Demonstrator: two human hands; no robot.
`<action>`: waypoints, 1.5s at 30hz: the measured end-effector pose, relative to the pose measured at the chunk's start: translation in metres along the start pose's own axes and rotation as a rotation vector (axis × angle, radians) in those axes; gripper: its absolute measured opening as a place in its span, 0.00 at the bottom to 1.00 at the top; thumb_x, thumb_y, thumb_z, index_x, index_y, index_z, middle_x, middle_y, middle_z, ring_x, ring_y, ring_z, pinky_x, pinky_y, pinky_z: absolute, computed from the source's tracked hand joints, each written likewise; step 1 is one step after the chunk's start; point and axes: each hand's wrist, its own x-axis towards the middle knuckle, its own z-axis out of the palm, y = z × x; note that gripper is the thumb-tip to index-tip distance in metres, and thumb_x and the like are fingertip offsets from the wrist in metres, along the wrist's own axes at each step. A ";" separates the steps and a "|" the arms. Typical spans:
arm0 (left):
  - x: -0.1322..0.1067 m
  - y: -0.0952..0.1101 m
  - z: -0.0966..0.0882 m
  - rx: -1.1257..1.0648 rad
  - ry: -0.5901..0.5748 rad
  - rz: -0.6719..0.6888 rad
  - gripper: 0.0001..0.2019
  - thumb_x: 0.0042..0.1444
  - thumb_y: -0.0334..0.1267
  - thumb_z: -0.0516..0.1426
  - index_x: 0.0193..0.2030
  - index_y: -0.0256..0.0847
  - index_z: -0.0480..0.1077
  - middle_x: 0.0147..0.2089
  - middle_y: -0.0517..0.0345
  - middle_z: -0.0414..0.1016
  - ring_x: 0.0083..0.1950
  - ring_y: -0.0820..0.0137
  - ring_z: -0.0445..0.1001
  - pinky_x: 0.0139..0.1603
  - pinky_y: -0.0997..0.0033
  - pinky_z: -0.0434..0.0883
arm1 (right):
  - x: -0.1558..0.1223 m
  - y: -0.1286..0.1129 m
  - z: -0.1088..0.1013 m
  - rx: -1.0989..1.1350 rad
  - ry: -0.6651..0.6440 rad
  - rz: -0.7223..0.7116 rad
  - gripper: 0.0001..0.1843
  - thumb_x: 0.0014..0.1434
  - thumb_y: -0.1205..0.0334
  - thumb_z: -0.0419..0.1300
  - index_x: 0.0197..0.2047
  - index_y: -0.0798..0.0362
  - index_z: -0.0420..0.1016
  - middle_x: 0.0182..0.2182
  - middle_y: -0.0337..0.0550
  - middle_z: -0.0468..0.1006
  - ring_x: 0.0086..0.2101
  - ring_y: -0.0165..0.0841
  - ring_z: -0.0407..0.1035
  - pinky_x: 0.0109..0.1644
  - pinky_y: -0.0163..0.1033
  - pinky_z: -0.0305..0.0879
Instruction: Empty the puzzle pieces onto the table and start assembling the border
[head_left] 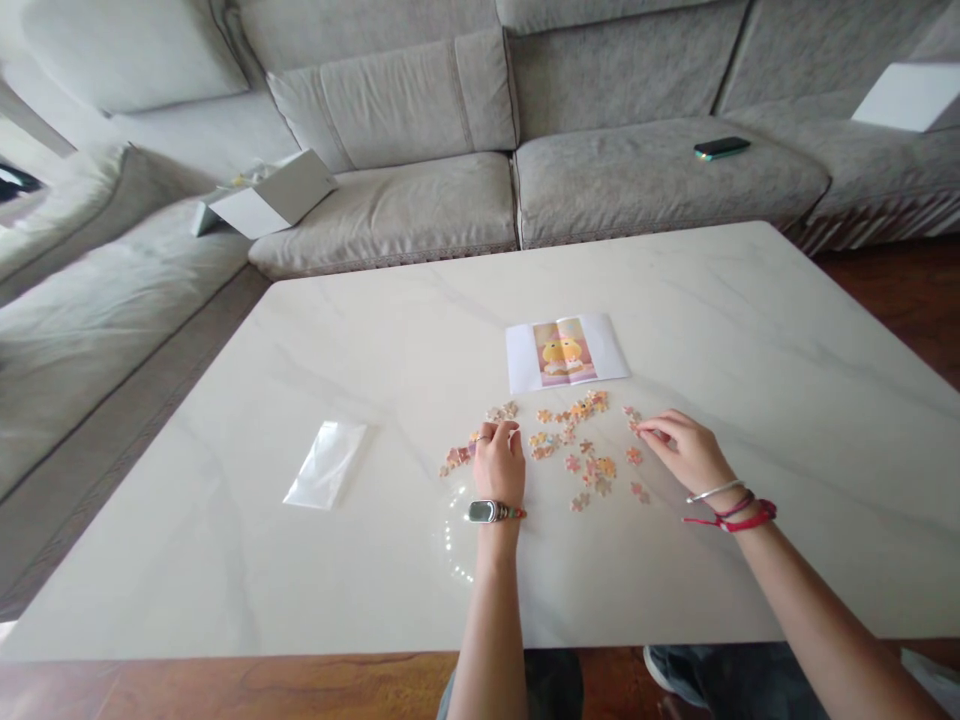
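Observation:
Puzzle pieces (585, 408) in yellow, orange, pink and pale tones lie in loose groups on the white marbled table (360, 570). My left hand (500, 468), with a fitness band at the wrist, has its fingers curled down beside the purplish and whitish pieces; what they grip, if anything, is hidden. My right hand (688, 450) is at the right edge of the spread, thumb and forefinger pinched together at a small pinkish puzzle piece (631, 415). A few single pieces, such as an orange-red one (634, 456), lie near this hand.
A creased reference sheet (604, 345) printed with yellow cartoon figures lies beyond the pieces. To the left is a clear plastic bag (326, 465). Behind the table stands a grey sofa (420, 205) with a white box (274, 195) and a phone (721, 148) on it.

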 end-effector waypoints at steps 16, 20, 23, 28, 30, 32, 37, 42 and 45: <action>-0.002 0.000 0.011 0.026 0.036 0.179 0.09 0.52 0.34 0.49 0.37 0.41 0.69 0.38 0.55 0.67 0.36 0.70 0.67 0.33 0.73 0.64 | 0.084 -0.002 0.044 -0.207 -0.353 -0.260 0.06 0.45 0.67 0.61 0.30 0.54 0.73 0.31 0.44 0.70 0.35 0.33 0.62 0.40 0.38 0.61; -0.002 0.002 0.012 0.025 0.018 0.204 0.09 0.52 0.33 0.50 0.37 0.42 0.69 0.38 0.54 0.67 0.35 0.71 0.67 0.33 0.73 0.64 | 0.076 0.004 0.033 -0.199 -0.368 -0.219 0.05 0.43 0.67 0.61 0.28 0.54 0.72 0.28 0.41 0.71 0.33 0.32 0.64 0.38 0.36 0.60; -0.003 0.005 0.012 0.012 0.006 0.202 0.09 0.52 0.33 0.50 0.36 0.41 0.69 0.37 0.54 0.67 0.36 0.71 0.67 0.32 0.74 0.65 | 0.075 0.003 0.030 -0.194 -0.390 -0.188 0.02 0.45 0.68 0.59 0.27 0.53 0.71 0.24 0.39 0.72 0.30 0.30 0.64 0.36 0.35 0.60; -0.006 0.012 0.013 -0.016 -0.069 0.232 0.09 0.53 0.33 0.49 0.35 0.42 0.69 0.38 0.55 0.67 0.37 0.71 0.67 0.34 0.74 0.65 | 0.073 -0.001 0.028 -0.209 -0.416 -0.142 0.02 0.46 0.68 0.57 0.25 0.54 0.70 0.23 0.39 0.72 0.27 0.29 0.65 0.34 0.33 0.60; -0.006 0.013 0.013 -0.023 -0.101 0.242 0.09 0.53 0.34 0.48 0.35 0.42 0.69 0.39 0.55 0.67 0.37 0.72 0.67 0.34 0.75 0.66 | 0.070 -0.001 0.026 -0.190 -0.397 -0.139 0.03 0.47 0.69 0.55 0.27 0.54 0.70 0.24 0.40 0.73 0.27 0.28 0.65 0.33 0.32 0.60; -0.006 0.014 0.012 -0.019 -0.111 0.243 0.09 0.53 0.34 0.48 0.35 0.42 0.69 0.39 0.55 0.67 0.38 0.72 0.67 0.35 0.75 0.66 | 0.068 -0.001 0.023 -0.183 -0.370 -0.155 0.05 0.48 0.70 0.54 0.29 0.54 0.70 0.25 0.40 0.73 0.27 0.28 0.65 0.34 0.32 0.60; -0.005 0.011 0.012 -0.013 -0.108 0.237 0.09 0.53 0.33 0.49 0.35 0.41 0.69 0.39 0.54 0.67 0.38 0.71 0.67 0.35 0.74 0.66 | 0.068 -0.004 0.022 -0.269 -0.396 -0.241 0.03 0.47 0.67 0.58 0.28 0.54 0.72 0.25 0.42 0.71 0.31 0.31 0.65 0.36 0.35 0.60; -0.004 0.008 0.012 -0.026 -0.086 0.245 0.09 0.53 0.33 0.49 0.36 0.41 0.69 0.38 0.55 0.67 0.38 0.71 0.67 0.36 0.74 0.66 | 0.053 -0.009 0.021 -0.177 -0.424 -0.247 0.06 0.47 0.66 0.59 0.32 0.53 0.72 0.30 0.42 0.70 0.32 0.31 0.65 0.37 0.35 0.61; -0.004 0.007 0.012 -0.026 -0.079 0.252 0.09 0.53 0.33 0.49 0.36 0.41 0.69 0.38 0.55 0.67 0.38 0.71 0.67 0.35 0.74 0.66 | 0.042 -0.012 0.021 -0.177 -0.471 -0.253 0.04 0.47 0.69 0.58 0.30 0.53 0.71 0.30 0.42 0.69 0.33 0.31 0.65 0.39 0.36 0.61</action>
